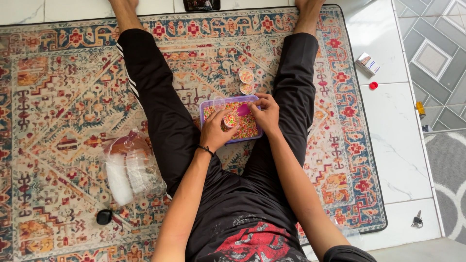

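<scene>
You sit on a patterned rug (pixel 63 97) with your legs spread, and a purple-rimmed plastic tub (pixel 206 109) of multicoloured sprinkles lies on the rug between your thighs. Your left hand (pixel 215 132) is curled around a small round cup (pixel 231 120), its grip pinching the cup over the tub so that the cup's mouth, full of sprinkles, shows between your fingers. Your right hand (pixel 266 112) rests at the tub's right edge, its grip pressed on a pink scoop (pixel 243 109) that lies over the sprinkles just beside the cup. Two filled small cups (pixel 246 76) stand touching each other on the rug just beyond the tub. A clear bag of white cups (pixel 127 167) lies by your left thigh, with a small black object (pixel 104 216) near it. On the tiled floor (pixel 398 145) to your right lie a small box (pixel 368 63), a red cap (pixel 373 85) and a key (pixel 417 220).
</scene>
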